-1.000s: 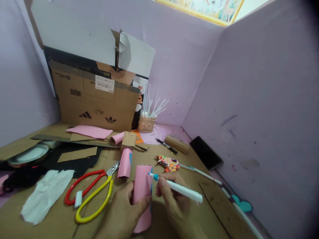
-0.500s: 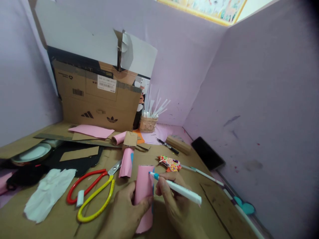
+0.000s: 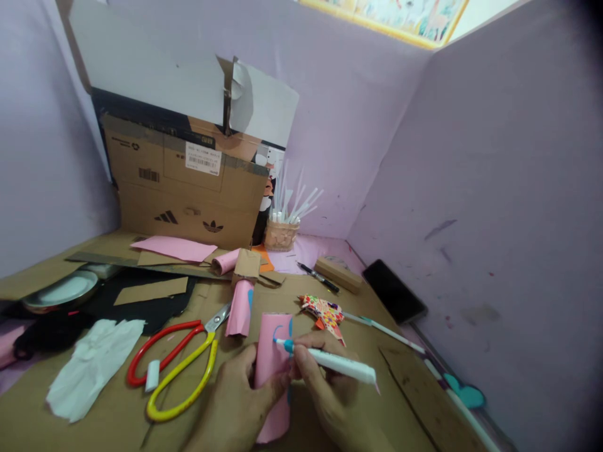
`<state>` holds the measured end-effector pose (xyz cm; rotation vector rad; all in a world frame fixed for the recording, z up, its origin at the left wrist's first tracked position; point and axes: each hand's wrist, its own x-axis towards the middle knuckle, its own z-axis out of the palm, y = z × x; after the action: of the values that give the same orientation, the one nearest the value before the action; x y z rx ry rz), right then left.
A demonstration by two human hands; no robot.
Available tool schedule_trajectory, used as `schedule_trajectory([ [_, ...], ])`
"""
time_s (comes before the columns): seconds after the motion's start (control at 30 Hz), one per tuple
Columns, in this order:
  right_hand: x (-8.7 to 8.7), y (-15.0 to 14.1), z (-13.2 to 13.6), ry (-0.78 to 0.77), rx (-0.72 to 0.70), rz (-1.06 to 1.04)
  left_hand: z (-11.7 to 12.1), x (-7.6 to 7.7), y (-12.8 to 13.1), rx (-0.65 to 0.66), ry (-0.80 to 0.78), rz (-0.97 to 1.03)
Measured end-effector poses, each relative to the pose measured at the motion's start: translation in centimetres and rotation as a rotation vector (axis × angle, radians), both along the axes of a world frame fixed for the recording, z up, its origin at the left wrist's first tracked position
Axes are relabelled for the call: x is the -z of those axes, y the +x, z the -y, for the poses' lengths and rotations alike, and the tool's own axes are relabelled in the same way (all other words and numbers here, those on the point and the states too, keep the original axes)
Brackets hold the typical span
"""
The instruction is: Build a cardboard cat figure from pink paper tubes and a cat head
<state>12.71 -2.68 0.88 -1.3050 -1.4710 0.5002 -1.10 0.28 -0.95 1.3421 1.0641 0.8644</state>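
Observation:
A pink paper-covered tube [image 3: 267, 364] stands out from the cardboard, held around its left side by my left hand [image 3: 240, 398], thumb across the front. My right hand [image 3: 330, 383] pinches a white marker [image 3: 339, 364] with a blue tip, which touches the tube's upper face. A curved blue line shows there, and blue patches lie along the tube's right edge. Just behind is a second pink tube [image 3: 241, 307] with a blue patch, leaning against a small cardboard block [image 3: 247, 266]. To the left lie open scissors [image 3: 207, 336] with red and yellow handles, and a white marker cap [image 3: 152, 375].
A crumpled white tissue [image 3: 92, 367] lies at left. Farther back are pink paper [image 3: 174, 248], a large cardboard box [image 3: 188, 194] and a basket [image 3: 281, 236] of white sticks. At right are a floral paper piece [image 3: 324, 311], a black pen [image 3: 318, 277] and a phone [image 3: 393, 290].
The marker tip has moved down and left over the tube, leaving a curved blue line. My left hand keeps its hold in the same place.

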Motion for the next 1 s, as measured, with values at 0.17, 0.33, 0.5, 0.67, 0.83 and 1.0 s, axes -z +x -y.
schedule_trajectory([
  [0.17, -0.3, 0.0, -0.2, -0.106, 0.0, -0.186, 0.1, -0.3, 0.0, -0.026, -0.011, -0.02],
  [0.33, 0.0, 0.2, -0.8, -0.071, 0.059, -0.243, 0.0, -0.2, -0.1, -0.012, -0.012, -0.012],
  [0.5, -0.5, -0.1, -0.7, -0.004, 0.063, -0.181, 0.1, -0.1, 0.1, -0.036, 0.025, 0.006],
  [0.67, -0.3, -0.2, -0.7, 0.032, 0.002, -0.242, 0.1, 0.0, 0.1, -0.05, -0.004, 0.004],
  [0.83, 0.1, 0.3, -1.4, 0.063, 0.167, -0.488, -0.4, -0.2, -0.5, 0.001, -0.115, 0.128],
  [1.0, 0.7, 0.1, -1.9, -0.229, -0.045, -0.686, -0.5, -0.7, -0.8, 0.078, -0.14, 0.198],
])
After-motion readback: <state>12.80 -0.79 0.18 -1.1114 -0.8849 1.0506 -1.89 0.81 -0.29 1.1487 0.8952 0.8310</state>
